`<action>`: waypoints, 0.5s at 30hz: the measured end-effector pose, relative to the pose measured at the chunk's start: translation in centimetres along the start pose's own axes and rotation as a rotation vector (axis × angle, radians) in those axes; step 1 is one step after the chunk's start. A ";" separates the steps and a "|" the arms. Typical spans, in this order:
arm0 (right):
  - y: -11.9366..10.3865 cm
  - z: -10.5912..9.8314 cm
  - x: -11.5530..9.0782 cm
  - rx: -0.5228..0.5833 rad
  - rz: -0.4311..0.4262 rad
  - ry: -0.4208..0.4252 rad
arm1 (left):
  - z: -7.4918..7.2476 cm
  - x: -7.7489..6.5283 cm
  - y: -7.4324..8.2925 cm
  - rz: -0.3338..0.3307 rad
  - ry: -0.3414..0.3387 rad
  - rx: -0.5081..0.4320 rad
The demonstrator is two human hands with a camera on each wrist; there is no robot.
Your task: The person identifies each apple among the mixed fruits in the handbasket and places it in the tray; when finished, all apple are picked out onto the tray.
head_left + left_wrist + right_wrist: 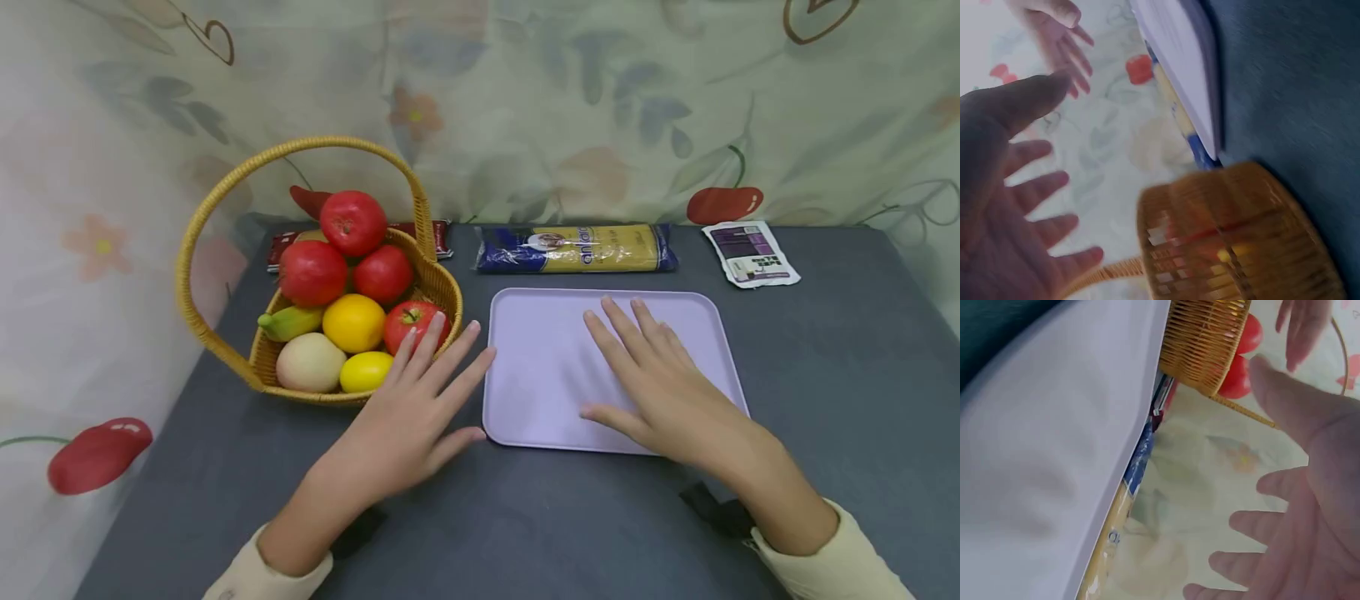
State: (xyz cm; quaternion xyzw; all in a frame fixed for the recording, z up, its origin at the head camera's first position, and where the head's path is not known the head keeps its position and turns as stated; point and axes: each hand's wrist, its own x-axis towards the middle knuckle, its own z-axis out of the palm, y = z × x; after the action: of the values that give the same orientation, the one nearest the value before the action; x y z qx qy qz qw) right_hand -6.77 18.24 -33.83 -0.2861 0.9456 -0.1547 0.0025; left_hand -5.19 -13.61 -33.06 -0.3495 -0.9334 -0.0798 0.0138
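My left hand [408, 421] is spread with straight fingers above the table, its fingertips near the front right of a wicker basket [315, 398]. In the basket lie red apples and other red fruit [312, 273], an orange [354, 323], a lemon [366, 372], a pale round fruit [311, 363] and a green-tipped banana [291, 323]. Over the lilac tray [536, 375] hovers my right hand [667, 396], fingers spread and thumb out to the left. The right wrist view shows that palm [1335, 519] holding nothing. The left palm [997, 250] is also bare in its wrist view.
Behind the tray lies a blue and yellow pasta packet [577, 249]. To its right is a white and purple pouch [752, 254]. A dark red wrapper [441, 239] shows partly behind the basket. The basket's tall handle [197, 242] arches upward. A patterned curtain [525, 108] borders the dark table [525, 533].
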 end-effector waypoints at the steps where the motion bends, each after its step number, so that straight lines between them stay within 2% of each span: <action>1: -0.1 0.0 0.4 -0.010 -0.014 0.015 | 0.0 -0.2 -0.2 0.021 0.040 -0.013; 4: -0.6 0.1 1.7 -0.014 -0.062 0.088 | 0.0 -0.8 -1.1 0.085 0.188 -0.056; 9: -2.0 0.1 4.1 0.040 -0.113 0.209 | -0.3 -2.1 -2.5 0.171 0.471 -0.112; 12: -2.9 0.1 5.7 0.056 -0.135 0.249 | -0.7 -2.8 -3.2 0.213 0.637 -0.098; 15: -3.4 -0.1 7.1 0.079 -0.165 0.267 | -1.1 -3.3 -3.9 0.262 0.834 -0.069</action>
State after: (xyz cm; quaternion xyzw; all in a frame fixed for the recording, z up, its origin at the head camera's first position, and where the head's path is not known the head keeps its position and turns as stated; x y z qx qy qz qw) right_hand -10.84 11.72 -32.14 -0.3395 0.9040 -0.2280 -0.1247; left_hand -5.28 -18.83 -32.82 -0.4029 -0.7926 -0.2430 0.3878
